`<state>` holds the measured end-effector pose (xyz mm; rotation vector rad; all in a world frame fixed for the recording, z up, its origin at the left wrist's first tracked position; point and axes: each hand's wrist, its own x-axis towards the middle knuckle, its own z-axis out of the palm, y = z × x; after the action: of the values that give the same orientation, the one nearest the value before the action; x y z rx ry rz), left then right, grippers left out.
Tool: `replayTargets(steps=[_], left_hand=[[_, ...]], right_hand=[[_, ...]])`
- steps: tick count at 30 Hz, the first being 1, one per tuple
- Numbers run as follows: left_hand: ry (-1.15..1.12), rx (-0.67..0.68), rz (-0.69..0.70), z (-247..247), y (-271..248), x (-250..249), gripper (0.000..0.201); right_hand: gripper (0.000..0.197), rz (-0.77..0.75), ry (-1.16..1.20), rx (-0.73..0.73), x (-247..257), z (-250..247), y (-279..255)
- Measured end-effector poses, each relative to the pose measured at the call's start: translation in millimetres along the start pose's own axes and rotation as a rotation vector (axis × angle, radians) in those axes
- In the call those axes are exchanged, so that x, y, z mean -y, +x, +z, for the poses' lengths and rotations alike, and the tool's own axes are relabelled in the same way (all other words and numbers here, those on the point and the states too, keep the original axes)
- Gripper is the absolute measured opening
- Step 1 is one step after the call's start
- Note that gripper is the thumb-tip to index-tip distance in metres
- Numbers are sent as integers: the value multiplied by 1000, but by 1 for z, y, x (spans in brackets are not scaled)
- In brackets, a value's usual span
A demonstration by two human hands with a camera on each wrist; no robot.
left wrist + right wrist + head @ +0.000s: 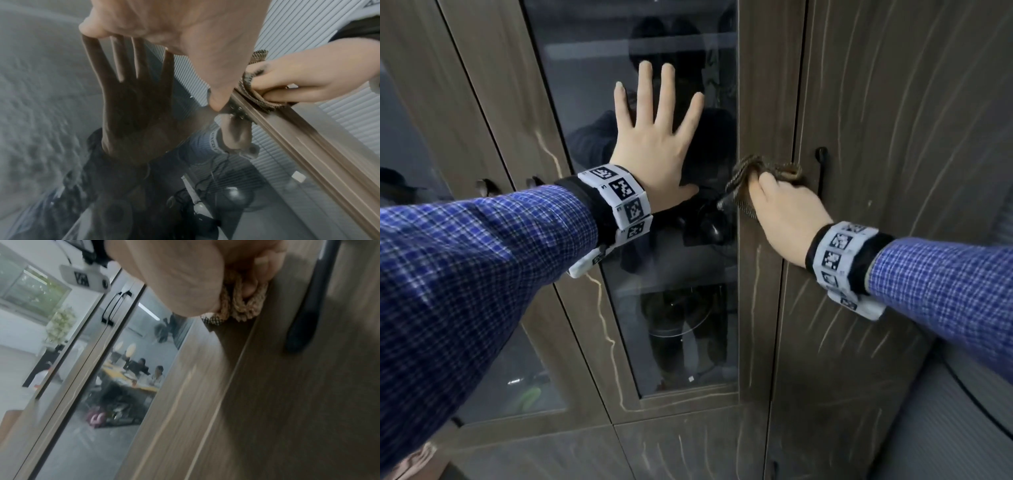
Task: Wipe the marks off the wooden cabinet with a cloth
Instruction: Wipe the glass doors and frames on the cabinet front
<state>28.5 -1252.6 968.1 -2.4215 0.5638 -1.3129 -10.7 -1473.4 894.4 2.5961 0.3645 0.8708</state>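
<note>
A brown wooden cabinet [866, 102] fills the head view, with a glass door panel [592, 44] at its middle. My left hand [654, 126] lies flat on that glass, fingers straight and spread. My right hand [784, 209] grips a bunched brown-and-tan woven cloth [753, 171] and presses it against the wooden door frame [760, 85] beside the glass. In the left wrist view the cloth [252, 94] sits under the right hand's fingers [298, 81] on the frame strip. The right wrist view shows the cloth [244, 308] tucked under my curled fingers [261, 264].
A dark bar handle [822, 171] runs down the right-hand wooden door just past the cloth, seen also as a dark handle [308, 305]. Two small knobs [489, 187] sit on the left doors. Pale streaks cross the wood [835, 329].
</note>
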Motion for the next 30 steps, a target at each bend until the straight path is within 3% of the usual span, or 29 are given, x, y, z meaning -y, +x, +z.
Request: replayTargets(steps=[4,7,9,17,21,24,27,30], left_hand=[[3,35,8,16,-25,-22,123],[-14,61,1,28,-43,-40,115],[-22,76,-1,36,-54,-49,113],[-22,99,-1,57,-79,-71,114],[-34,141,11,67,-97,-85,120],[-31,168,31,75,-107,-91,122],[-45,166,57,77,-111,-91,120],[-58,158,58,77,-111,-89,118]], right_hand=[[65,-100,102,82,27,56,-48],[70,-129,138,297,48,85,-84],[74,-120,182,358,55,92,-96],[61,33,184,245,65,110,-85],[54,-54,311,438,87,148,-114],[62,-162,303,538,99,171,-138],[70,-233,275,523,90,167,-136],[69,-197,217,419,77,155,-121]])
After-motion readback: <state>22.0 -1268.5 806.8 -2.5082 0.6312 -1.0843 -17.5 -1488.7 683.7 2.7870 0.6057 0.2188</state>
